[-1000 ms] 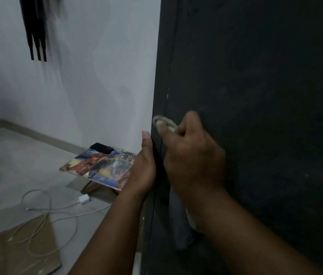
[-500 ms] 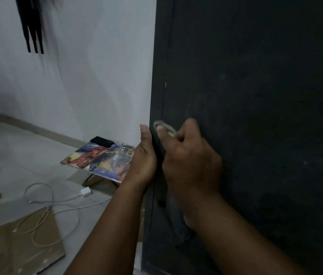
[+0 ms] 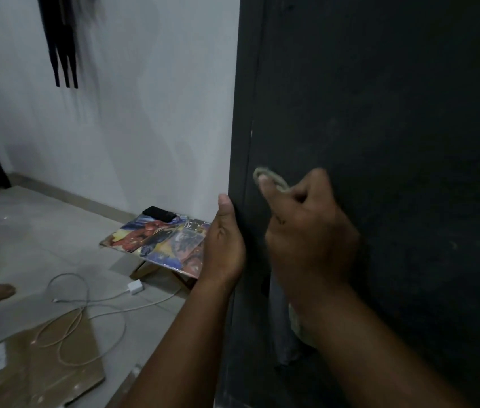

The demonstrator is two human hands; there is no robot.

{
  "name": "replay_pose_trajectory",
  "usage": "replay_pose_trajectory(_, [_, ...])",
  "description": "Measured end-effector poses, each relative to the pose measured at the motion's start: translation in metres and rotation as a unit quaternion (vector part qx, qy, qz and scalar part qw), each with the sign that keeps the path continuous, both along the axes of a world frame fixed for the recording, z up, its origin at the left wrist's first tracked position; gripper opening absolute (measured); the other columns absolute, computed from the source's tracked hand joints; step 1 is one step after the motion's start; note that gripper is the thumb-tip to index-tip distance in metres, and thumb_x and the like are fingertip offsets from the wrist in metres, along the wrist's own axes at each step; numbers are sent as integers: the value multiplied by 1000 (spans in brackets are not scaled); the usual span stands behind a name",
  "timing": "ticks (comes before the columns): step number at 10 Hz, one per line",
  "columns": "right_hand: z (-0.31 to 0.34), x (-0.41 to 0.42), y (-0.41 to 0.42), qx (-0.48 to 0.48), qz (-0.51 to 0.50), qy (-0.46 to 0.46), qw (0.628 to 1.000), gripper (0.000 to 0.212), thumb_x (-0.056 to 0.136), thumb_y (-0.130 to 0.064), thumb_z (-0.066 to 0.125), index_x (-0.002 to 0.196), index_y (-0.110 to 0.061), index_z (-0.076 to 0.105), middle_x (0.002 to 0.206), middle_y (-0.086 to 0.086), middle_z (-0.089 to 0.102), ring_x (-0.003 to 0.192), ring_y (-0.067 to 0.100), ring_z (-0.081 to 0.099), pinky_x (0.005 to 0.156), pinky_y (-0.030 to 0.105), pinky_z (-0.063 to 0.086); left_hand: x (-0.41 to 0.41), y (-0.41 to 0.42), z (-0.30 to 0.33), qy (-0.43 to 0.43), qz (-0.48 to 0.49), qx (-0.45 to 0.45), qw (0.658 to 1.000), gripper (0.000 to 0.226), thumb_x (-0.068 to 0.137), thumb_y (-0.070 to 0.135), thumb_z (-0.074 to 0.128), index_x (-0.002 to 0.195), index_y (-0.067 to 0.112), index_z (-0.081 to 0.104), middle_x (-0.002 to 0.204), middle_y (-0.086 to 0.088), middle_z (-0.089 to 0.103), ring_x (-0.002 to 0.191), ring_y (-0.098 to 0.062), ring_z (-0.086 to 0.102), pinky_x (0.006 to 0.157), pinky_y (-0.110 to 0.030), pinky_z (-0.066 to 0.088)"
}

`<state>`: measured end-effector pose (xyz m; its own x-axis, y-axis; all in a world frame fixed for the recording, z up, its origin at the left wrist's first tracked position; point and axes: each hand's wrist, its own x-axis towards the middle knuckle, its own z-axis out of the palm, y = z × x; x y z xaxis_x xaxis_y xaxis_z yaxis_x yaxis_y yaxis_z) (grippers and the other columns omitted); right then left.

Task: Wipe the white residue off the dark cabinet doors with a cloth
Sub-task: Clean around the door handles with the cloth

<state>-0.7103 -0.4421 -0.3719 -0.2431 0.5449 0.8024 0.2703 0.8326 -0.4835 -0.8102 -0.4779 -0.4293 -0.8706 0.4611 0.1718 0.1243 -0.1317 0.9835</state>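
**Cloth worked along the door's left edge**

The cloth (image 3: pixel 271 179) is a small pale rag, bunched in the right hand (image 3: pixel 306 240) and pressed against the dark cabinet door (image 3: pixel 394 142) close to its left edge. A loop of it wraps over the extended fingertip at the top of the fist, and a tail hangs below the wrist. It looks soft, light and limp, so it should fold round a finger easily; gripping it as a wad, with one fold over the fingertip, suits rubbing a narrow strip. A small white fleck (image 3: pixel 251 133) sits on the door edge just above the cloth.

The left hand (image 3: pixel 225 245) holds the door's outer edge, thumb up along it, fingers hidden behind, probably steadying the panel.

Farther left on the floor lie a colourful board (image 3: pixel 159 240) with a black phone (image 3: pixel 159 214) on it, a white charger cable (image 3: pixel 85 307), and nearer, flattened cardboard (image 3: pixel 35 369).
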Motion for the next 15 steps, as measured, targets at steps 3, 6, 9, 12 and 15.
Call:
replay_pose_trajectory(3, [-1, 36, 12, 0, -8, -70, 998, 29, 97, -43, 48, 103, -25, 69, 84, -10, 52, 69, 9, 50, 57, 22, 39, -2, 3, 43, 150, 38, 23, 988, 59, 85, 93, 28, 114, 48, 52, 106, 30, 64, 96, 9, 61, 83, -33, 53])
replay_pose_trajectory(6, [3, 20, 1, 43, -9, -16, 999, 20, 97, -38, 67, 88, -27, 53, 72, -8, 54, 54, 11, 50, 44, 23, 31, 6, 7, 36, 174, 76, 22, 981, 67, 87, 87, 24, 129, 39, 46, 108, 21, 65, 97, 2, 63, 78, -29, 53])
replay_pose_trajectory(9, [9, 54, 13, 2, -15, 37, 999, 23, 94, -37, 73, 95, -34, 50, 77, -3, 58, 64, 25, 61, 54, 37, 47, 6, 9, 26, 189, 81, 28, 978, 62, 94, 74, 33, 139, 34, 44, 120, 17, 62, 102, 1, 61, 78, -16, 47])
replay_pose_trajectory(12, [2, 36, 12, 28, -40, -29, 998, 19, 98, -46, 62, 95, -28, 59, 78, -11, 53, 64, 14, 56, 51, 25, 32, 20, 25, 19, 200, 155, 54, 966, 66, 98, 75, 33, 144, 27, 39, 131, 0, 61, 116, -20, 61, 95, -45, 56])
replay_pose_trajectory(15, [-9, 90, 33, -47, -44, -42, 997, 34, 98, -46, 45, 115, -36, 72, 91, -17, 54, 76, 2, 55, 65, 12, 42, 30, 33, 6, 422, 226, -44, 877, 79, 109, 52, 40, 166, 12, 3, 172, -21, -8, 161, -33, -8, 130, -50, 1])
